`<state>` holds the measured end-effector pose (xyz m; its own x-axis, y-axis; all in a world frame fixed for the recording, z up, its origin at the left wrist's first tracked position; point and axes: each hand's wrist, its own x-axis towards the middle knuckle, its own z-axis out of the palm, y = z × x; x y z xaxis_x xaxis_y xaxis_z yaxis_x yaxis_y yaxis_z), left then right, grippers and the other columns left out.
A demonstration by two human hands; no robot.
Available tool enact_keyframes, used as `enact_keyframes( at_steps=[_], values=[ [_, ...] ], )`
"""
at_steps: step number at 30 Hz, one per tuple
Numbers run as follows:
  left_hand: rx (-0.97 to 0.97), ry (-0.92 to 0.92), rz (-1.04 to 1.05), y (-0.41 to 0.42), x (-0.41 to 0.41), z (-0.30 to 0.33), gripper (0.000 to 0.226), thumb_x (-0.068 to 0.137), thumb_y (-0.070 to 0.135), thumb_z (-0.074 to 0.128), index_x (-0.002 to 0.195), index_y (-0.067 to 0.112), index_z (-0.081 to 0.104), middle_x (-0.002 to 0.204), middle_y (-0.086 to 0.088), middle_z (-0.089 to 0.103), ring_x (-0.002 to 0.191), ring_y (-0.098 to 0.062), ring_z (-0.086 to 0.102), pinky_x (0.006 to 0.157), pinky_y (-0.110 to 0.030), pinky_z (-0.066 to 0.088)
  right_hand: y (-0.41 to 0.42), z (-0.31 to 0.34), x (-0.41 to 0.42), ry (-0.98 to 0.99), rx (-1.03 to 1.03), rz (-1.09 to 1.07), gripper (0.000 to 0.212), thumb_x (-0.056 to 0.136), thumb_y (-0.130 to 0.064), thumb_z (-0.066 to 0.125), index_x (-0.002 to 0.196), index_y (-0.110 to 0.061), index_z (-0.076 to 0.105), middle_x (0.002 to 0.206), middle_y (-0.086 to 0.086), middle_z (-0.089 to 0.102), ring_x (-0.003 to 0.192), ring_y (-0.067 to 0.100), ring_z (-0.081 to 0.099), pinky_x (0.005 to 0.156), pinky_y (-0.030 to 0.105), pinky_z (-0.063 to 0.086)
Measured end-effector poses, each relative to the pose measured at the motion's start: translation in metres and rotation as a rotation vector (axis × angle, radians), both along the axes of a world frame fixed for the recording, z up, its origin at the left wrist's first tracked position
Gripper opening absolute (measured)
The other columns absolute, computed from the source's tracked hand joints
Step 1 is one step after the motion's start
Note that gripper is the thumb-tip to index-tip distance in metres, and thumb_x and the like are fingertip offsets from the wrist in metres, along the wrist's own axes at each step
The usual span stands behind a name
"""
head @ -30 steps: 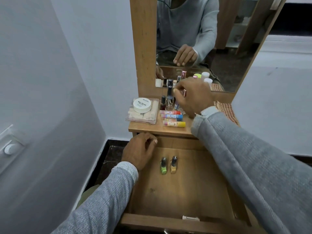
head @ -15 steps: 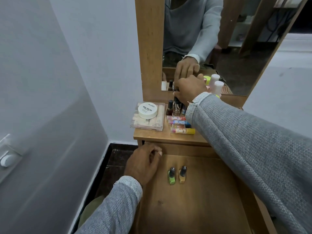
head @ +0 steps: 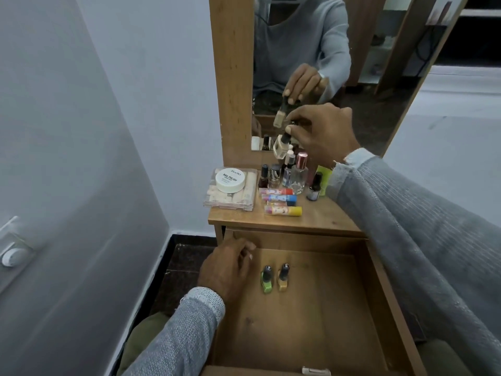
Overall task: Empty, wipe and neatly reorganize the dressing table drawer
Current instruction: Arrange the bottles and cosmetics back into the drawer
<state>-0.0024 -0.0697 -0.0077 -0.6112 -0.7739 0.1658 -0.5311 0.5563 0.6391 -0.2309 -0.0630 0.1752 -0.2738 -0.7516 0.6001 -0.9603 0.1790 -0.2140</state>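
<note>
The wooden drawer [head: 339, 308] is pulled out below the dressing table top [head: 320, 217]. A green nail polish bottle [head: 266, 279] and a gold one [head: 283, 276] stand side by side near its back left. My left hand [head: 227, 267] rests on the drawer's back left corner with curled fingers, holding nothing. My right hand [head: 322, 131] is raised over the table top and pinches the black cap of a cream nail polish bottle [head: 280, 148], which hangs tilted in the air in front of the mirror.
On the table top stand several small bottles [head: 287, 173], three lip balm tubes [head: 282, 203] lying flat, and a clear box [head: 230, 196] with a white nail polish remover tub [head: 231, 179]. A mirror [head: 339, 63] rises behind. A white wall is at the left.
My right hand has lifted a cream nail polish bottle out of the cluster on the table top and now holds it up by its cap. My left hand has stayed at the drawer corner.
</note>
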Motion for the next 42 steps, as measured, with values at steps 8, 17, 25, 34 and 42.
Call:
enact_keyframes(
  at_steps=[8, 17, 25, 34, 42],
  values=[
    [-0.232, -0.297, -0.096, 0.018, -0.003, -0.007, 0.019, 0.094, 0.028, 0.049, 0.108, 0.028, 0.061, 0.102, 0.002, 0.069, 0.089, -0.019, 0.065, 0.088, -0.033, 0.050, 0.090, -0.034, 0.019, -0.003, 0.079, 0.130, 0.016, 0.089, -0.031, 0.062, 0.100, -0.024, 0.072, 0.093, -0.008, 0.072, 0.088, 0.014, 0.061, 0.081, 0.033, 0.035],
    [-0.314, -0.541, -0.165, 0.031, -0.006, -0.016, 0.031, 0.087, 0.036, 0.052, 0.116, 0.024, 0.056, 0.106, 0.002, 0.069, 0.102, -0.019, 0.062, 0.106, -0.035, 0.017, 0.130, -0.128, 0.034, -0.031, 0.447, 0.064, 0.020, 0.092, -0.032, 0.054, 0.104, -0.027, 0.069, 0.103, -0.008, 0.069, 0.097, 0.018, 0.059, 0.084, 0.037, 0.038],
    [-0.313, -0.558, -0.184, 0.032, -0.006, -0.017, 0.034, 0.089, 0.038, 0.052, 0.119, 0.022, 0.053, 0.107, 0.001, 0.068, 0.104, -0.020, 0.061, 0.110, -0.035, 0.016, 0.130, -0.163, 0.047, -0.103, 0.510, 0.080, 0.024, 0.094, -0.033, 0.052, 0.114, -0.027, 0.064, 0.109, -0.008, 0.066, 0.102, 0.016, 0.056, 0.092, 0.038, 0.038],
    [-0.313, -0.553, -0.176, 0.033, -0.007, -0.017, 0.034, 0.093, 0.040, 0.051, 0.121, 0.022, 0.052, 0.104, -0.001, 0.068, 0.102, -0.022, 0.061, 0.112, -0.034, 0.020, 0.133, -0.172, 0.054, -0.210, 0.467, 0.091, 0.024, 0.093, -0.030, 0.057, 0.114, -0.021, 0.064, 0.107, -0.003, 0.066, 0.099, 0.019, 0.059, 0.090, 0.038, 0.042],
    [-0.281, -0.553, -0.191, 0.033, -0.007, -0.017, 0.036, 0.095, 0.036, 0.047, 0.129, 0.026, 0.049, 0.100, -0.002, 0.070, 0.098, -0.023, 0.063, 0.110, -0.032, 0.024, 0.139, -0.184, 0.055, -0.600, 0.627, -0.014, 0.034, 0.080, -0.025, 0.076, 0.109, -0.013, 0.064, 0.098, 0.002, 0.067, 0.091, 0.019, 0.061, 0.080, 0.032, 0.051]
  ],
)
